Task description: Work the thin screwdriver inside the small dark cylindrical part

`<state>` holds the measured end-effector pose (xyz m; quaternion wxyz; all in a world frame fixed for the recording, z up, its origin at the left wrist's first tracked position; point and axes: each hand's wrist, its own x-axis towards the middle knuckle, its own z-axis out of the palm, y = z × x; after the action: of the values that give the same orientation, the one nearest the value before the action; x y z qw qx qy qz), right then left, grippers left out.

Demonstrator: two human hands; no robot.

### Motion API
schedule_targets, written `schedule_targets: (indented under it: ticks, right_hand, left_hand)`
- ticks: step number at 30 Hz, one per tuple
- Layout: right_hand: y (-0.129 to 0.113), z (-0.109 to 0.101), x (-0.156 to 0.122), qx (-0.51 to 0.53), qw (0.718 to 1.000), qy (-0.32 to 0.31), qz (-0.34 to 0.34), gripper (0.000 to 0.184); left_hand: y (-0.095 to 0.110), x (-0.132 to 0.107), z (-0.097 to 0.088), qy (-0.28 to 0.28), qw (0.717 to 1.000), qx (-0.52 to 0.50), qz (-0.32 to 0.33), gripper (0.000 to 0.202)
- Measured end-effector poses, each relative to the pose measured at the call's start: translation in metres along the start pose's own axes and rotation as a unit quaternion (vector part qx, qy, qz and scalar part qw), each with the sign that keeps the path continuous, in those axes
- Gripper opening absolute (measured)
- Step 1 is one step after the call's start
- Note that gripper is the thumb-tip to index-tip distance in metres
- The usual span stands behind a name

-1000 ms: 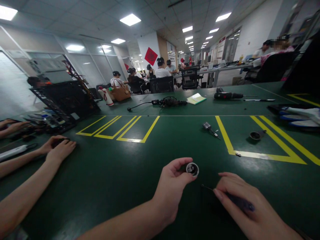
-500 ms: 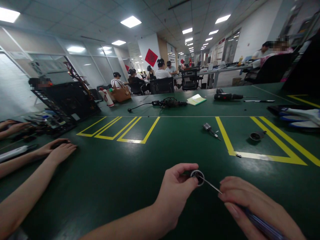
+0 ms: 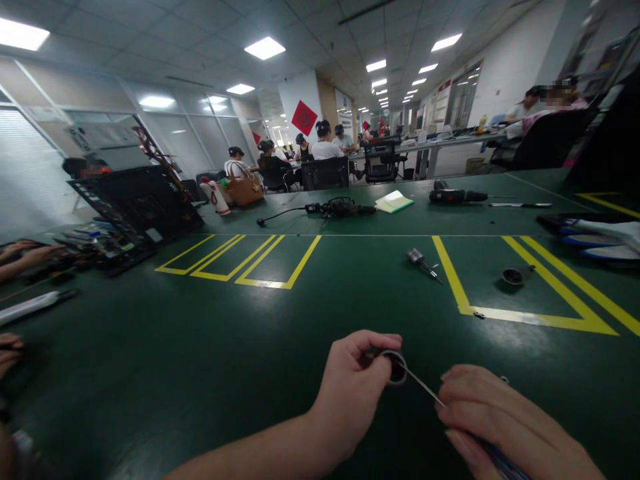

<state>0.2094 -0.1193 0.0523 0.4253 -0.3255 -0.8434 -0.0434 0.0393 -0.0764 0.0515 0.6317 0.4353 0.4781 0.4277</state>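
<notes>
Slanting up-left lengthwise, the thin-shafted tool (image 3: 425, 386), clamped in right fingers (image 3: 467, 392), reaches the metal cup (image 3: 400, 375) left fingers (image 3: 376, 341) pinch.

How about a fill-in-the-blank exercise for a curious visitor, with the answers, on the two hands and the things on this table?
1. One hand of the person, the ____ one, holds a slim tool.
2. The other hand pinches a small ____ part with an open end.
3. The tape strips marking the table are ____.
4. In the picture, the notepad lies to the ____ of the drill-like tool.

Missing words: right; round; yellow; left.
</notes>
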Motion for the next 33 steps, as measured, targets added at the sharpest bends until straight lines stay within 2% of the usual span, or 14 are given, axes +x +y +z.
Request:
schedule_targets:
  ticks: [6, 9, 13, 14, 16, 18, 21, 24, 27, 29, 31, 33]
  right_hand:
    - [-0.004, 0.003, 0.007, -0.018, 1.000, 0.022, -0.013, 0.015]
    - [-0.003, 0.006, 0.001, 0.017, 0.999, 0.010, 0.028, 0.013]
    - [-0.001, 0.006, -0.009, 0.079, 0.990, 0.018, 0.114, 0.020]
    - [0.000, 0.006, -0.011, 0.092, 0.986, 0.024, 0.134, 0.021]
    - [0.003, 0.006, -0.012, 0.115, 0.980, 0.026, 0.158, 0.020]
    - [0.005, 0.005, -0.011, 0.125, 0.978, 0.017, 0.168, 0.019]
    - [0.003, 0.001, -0.006, 0.127, 0.977, 0.014, 0.168, 0.020]
    - [-0.004, -0.004, 0.005, 0.152, 0.969, -0.012, 0.194, 0.013]
    - [-0.008, -0.007, 0.020, 0.202, 0.938, -0.063, 0.274, 0.010]
    - [-0.006, -0.006, 0.031, 0.242, 0.907, -0.065, 0.340, 0.015]
    - [0.000, 0.001, 0.039, 0.295, 0.871, -0.026, 0.392, 0.020]
    - [0.007, 0.011, 0.043, 0.355, 0.834, 0.030, 0.421, 0.025]
  left_hand:
    - [0.001, -0.002, 0.000, -0.013, 1.000, 0.014, 0.022, 0.014]
    - [-0.001, 0.003, -0.003, -0.019, 0.998, 0.039, 0.045, 0.013]
    - [-0.003, 0.025, -0.017, -0.003, 0.994, 0.060, 0.094, 0.014]
    - [-0.002, 0.032, -0.022, -0.002, 0.993, 0.067, 0.095, 0.019]
    - [-0.002, 0.046, -0.032, 0.004, 0.993, 0.080, 0.087, 0.046]
    - [-0.002, 0.058, -0.042, 0.033, 0.990, 0.091, 0.104, 0.057]
    - [0.000, 0.068, -0.054, 0.049, 0.968, 0.171, 0.178, 0.051]
    - [0.005, 0.072, -0.064, 0.042, 0.912, 0.320, 0.254, 0.041]
    - [0.010, 0.076, -0.069, 0.030, 0.846, 0.436, 0.307, 0.028]
    - [0.009, 0.081, -0.068, 0.033, 0.825, 0.458, 0.329, 0.029]
    - [0.004, 0.087, -0.065, 0.029, 0.835, 0.441, 0.327, 0.035]
    - [-0.002, 0.092, -0.061, -0.011, 0.871, 0.391, 0.297, 0.032]
